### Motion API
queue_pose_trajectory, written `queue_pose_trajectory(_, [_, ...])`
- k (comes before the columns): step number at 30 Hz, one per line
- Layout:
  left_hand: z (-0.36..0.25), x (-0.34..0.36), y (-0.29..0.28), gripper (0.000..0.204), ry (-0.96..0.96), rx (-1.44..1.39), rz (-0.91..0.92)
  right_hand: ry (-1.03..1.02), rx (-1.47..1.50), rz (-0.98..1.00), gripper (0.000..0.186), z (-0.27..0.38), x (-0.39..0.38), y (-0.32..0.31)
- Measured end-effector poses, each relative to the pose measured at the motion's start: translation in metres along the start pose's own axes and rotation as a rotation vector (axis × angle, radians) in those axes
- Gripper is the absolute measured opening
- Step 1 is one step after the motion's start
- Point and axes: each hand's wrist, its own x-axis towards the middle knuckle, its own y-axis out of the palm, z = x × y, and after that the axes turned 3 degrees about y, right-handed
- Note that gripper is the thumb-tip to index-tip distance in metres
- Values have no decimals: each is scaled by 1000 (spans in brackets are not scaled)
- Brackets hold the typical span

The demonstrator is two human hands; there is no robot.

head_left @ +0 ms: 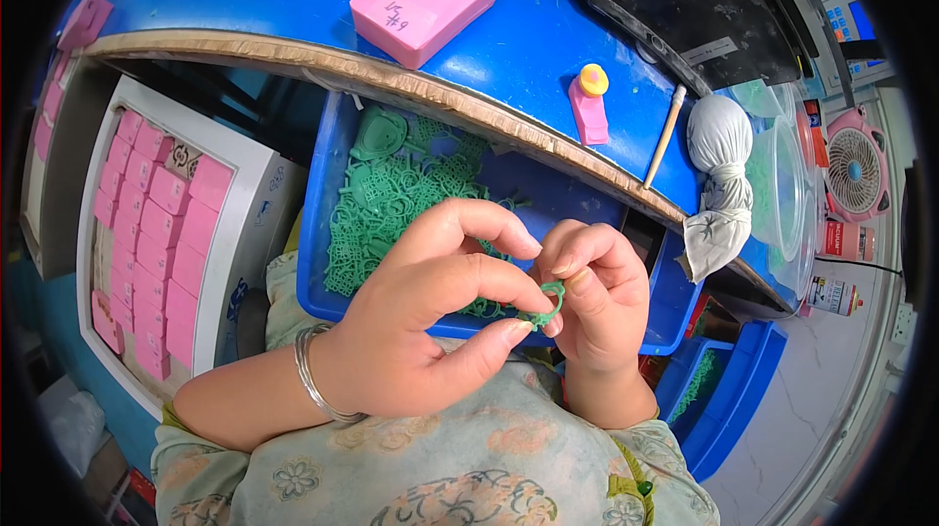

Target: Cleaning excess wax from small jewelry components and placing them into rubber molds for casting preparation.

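A small green ring-shaped piece (540, 318), waxy in look, is held over my lap between both hands. My left hand (421, 301), with silver bangles at the wrist, pinches its lower left part between thumb and fingertips. On the other side, my right hand (602, 296) grips the band with thumb and bent fingers. Fingertips cover part of the ring. Just beyond my hands, a blue plastic tray (316, 223) holds a heap of green rings and lattice pieces (391, 198), partly hidden by my left hand.
Above the tray runs the wooden edge (293, 54) of a blue worktop (528, 37). A pink mould block (421, 12), a yellow-capped pink piece (590, 115), a wooden stick (665, 137) and a white cloth pouch (719, 135) lie there. Pink blocks (156, 223) fill a white drawer at left.
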Motion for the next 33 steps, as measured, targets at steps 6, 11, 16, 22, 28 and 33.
queue_pose_trajectory(6, [0, 1, 1, 20, -9, -3, -4, -17, -29, -10, 7, 0, 0, -1])
queue_pose_trajectory(11, [-1, 0, 0, 18, -29, -17, 6, -30, -56, -10, 6, 0, -1, -1])
queue_pose_trajectory(16, [0, -1, 1, 16, -25, -13, 9, -40, -86, -26, 6, 0, -2, 1])
queue_pose_trajectory(22, [0, 0, 1, 14, -31, -13, 5, -74, -150, -37, 6, 0, -2, 1])
queue_pose_trajectory(28, [1, 1, 0, 13, -24, 17, 12, -84, -173, -41, 6, 0, -1, 2])
queue_pose_trajectory(33, [1, 1, -1, 12, -32, 19, 21, -82, -205, -22, 8, 1, 0, 0])
